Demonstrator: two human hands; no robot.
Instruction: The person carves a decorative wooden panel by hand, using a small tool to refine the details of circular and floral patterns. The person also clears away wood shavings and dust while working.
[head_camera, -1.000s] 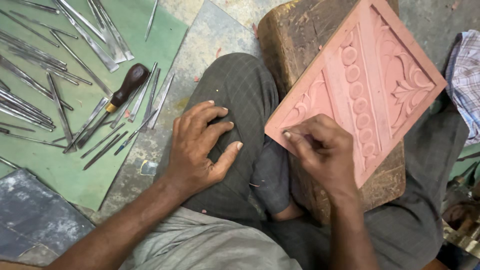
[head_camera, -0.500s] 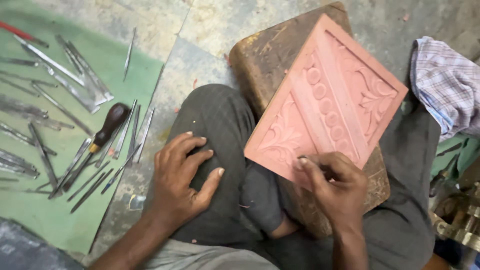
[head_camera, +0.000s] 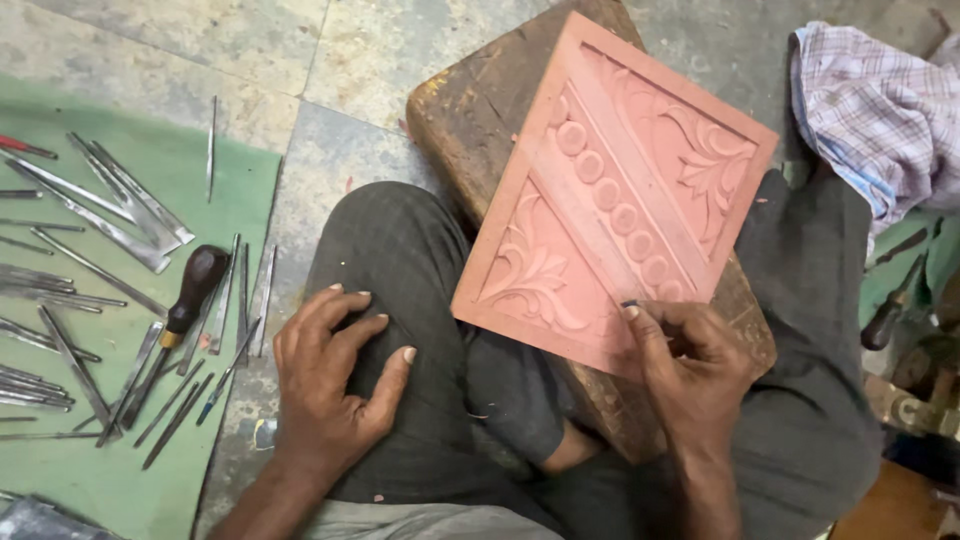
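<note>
A pink carved stone tile (head_camera: 610, 190) with leaf scrolls and a row of beads lies tilted on a worn wooden block (head_camera: 470, 110) between my knees. My right hand (head_camera: 690, 370) pinches a small dark tool tip (head_camera: 630, 303) against the tile's near edge. My left hand (head_camera: 335, 375) rests flat on my left knee in dark trousers, fingers spread, holding nothing.
Several metal chisels (head_camera: 110, 225) and a dark wooden-handled tool (head_camera: 190, 295) lie spread on a green mat (head_camera: 90, 470) at the left. A checked cloth (head_camera: 880, 110) lies at the upper right. More tools (head_camera: 890, 310) sit at the right edge on the stone floor.
The view has shifted, so the tile and block sit more central. My right hand slid along the tile's near edge; my left hand stays on the knee.
</note>
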